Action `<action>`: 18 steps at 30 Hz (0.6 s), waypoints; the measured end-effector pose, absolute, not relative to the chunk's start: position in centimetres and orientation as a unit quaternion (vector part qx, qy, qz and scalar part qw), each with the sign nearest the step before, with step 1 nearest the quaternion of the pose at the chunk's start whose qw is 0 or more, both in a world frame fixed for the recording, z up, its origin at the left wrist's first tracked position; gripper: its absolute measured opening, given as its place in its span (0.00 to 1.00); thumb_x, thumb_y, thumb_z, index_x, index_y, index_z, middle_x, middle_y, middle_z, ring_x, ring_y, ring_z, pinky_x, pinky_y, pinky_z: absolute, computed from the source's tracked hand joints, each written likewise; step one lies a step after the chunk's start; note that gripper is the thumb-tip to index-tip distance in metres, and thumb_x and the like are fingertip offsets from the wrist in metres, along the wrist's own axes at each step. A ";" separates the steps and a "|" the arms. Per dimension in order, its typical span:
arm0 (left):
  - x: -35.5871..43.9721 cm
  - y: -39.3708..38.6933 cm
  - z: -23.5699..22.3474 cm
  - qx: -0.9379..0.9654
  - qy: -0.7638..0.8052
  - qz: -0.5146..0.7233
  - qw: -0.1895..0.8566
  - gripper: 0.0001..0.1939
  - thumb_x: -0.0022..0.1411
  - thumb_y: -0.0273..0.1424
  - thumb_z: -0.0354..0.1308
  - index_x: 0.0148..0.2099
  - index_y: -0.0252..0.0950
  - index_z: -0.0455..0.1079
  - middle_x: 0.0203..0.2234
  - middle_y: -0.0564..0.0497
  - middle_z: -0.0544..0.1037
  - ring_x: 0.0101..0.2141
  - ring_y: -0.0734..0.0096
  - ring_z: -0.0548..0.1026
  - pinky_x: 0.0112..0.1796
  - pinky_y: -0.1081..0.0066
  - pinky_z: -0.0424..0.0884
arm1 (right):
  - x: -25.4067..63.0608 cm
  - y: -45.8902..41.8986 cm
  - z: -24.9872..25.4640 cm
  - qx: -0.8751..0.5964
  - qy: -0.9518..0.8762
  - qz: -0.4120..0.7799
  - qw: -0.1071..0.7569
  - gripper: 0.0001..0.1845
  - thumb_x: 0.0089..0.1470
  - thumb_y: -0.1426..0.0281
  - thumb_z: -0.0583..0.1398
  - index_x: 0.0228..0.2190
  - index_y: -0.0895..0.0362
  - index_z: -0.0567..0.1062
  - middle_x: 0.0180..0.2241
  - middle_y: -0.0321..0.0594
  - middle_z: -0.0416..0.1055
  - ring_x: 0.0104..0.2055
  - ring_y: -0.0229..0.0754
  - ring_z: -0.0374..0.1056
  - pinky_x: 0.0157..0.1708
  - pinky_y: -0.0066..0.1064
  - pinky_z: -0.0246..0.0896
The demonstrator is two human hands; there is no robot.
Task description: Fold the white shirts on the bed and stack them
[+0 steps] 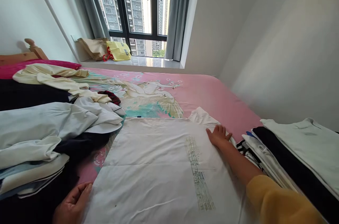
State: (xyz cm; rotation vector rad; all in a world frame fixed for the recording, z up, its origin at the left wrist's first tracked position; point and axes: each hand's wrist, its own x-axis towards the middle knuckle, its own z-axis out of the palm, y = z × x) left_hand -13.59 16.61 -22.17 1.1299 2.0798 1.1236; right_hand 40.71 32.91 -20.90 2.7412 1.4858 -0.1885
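Note:
A white T-shirt with a dark printed strip lies spread out in front of me, its collar end towards the right. At its near left edge is my left hand, thumb and fingers closed together on the hem. My right hand rests on the far right part of the shirt, by the sleeve, fingers spread and holding nothing. A yellow sleeve covers my right forearm.
A pile of loose clothes lies left on the pink bedding. A folded stack of clothes stands at the right. Brown and yellow bags sit on the windowsill.

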 end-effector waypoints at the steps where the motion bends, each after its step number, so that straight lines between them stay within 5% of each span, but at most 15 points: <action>1: -13.7 16.6 -21.9 0.404 0.758 0.420 0.291 0.25 0.43 0.50 0.59 0.36 0.36 0.71 0.29 0.51 0.79 0.30 0.64 0.75 0.28 0.75 0.71 | 39.3 32.1 -21.1 0.863 0.502 -0.056 0.006 0.40 0.58 0.52 0.38 0.62 0.66 0.44 0.65 0.52 0.35 0.66 0.51 0.27 0.59 0.57 0.25; 6: -13.1 16.6 -21.2 0.385 0.736 0.456 0.319 0.24 0.41 0.49 0.61 0.34 0.35 0.71 0.27 0.51 0.78 0.30 0.65 0.73 0.29 0.75 0.69 | 34.5 24.5 -23.6 0.668 0.741 -0.070 -0.014 0.34 0.58 0.50 0.39 0.62 0.50 0.47 0.65 0.36 0.39 0.66 0.42 0.31 0.62 0.47 0.23; 13: -13.5 16.8 -22.1 0.415 0.735 0.449 0.294 0.24 0.43 0.48 0.58 0.35 0.34 0.72 0.26 0.51 0.77 0.28 0.66 0.72 0.28 0.74 0.67 | 38.3 23.7 -19.5 0.836 0.537 -0.106 0.030 0.38 0.58 0.53 0.42 0.62 0.65 0.49 0.64 0.53 0.41 0.65 0.55 0.36 0.59 0.54 0.33; 16: -13.5 16.9 -21.8 0.429 0.738 0.444 0.272 0.23 0.43 0.48 0.57 0.34 0.34 0.72 0.26 0.50 0.77 0.28 0.65 0.72 0.29 0.73 0.67 | 32.2 23.1 -18.1 0.755 0.648 -0.092 -0.037 0.33 0.59 0.53 0.42 0.62 0.51 0.47 0.65 0.38 0.39 0.66 0.46 0.32 0.61 0.50 0.29; 18: -13.2 16.7 -21.2 0.434 0.733 0.450 0.268 0.23 0.42 0.48 0.56 0.33 0.34 0.72 0.25 0.50 0.77 0.29 0.64 0.73 0.29 0.72 0.68 | 27.8 20.8 -18.1 0.693 0.707 -0.137 -0.038 0.33 0.58 0.53 0.43 0.62 0.50 0.47 0.66 0.36 0.36 0.67 0.47 0.29 0.61 0.53 0.24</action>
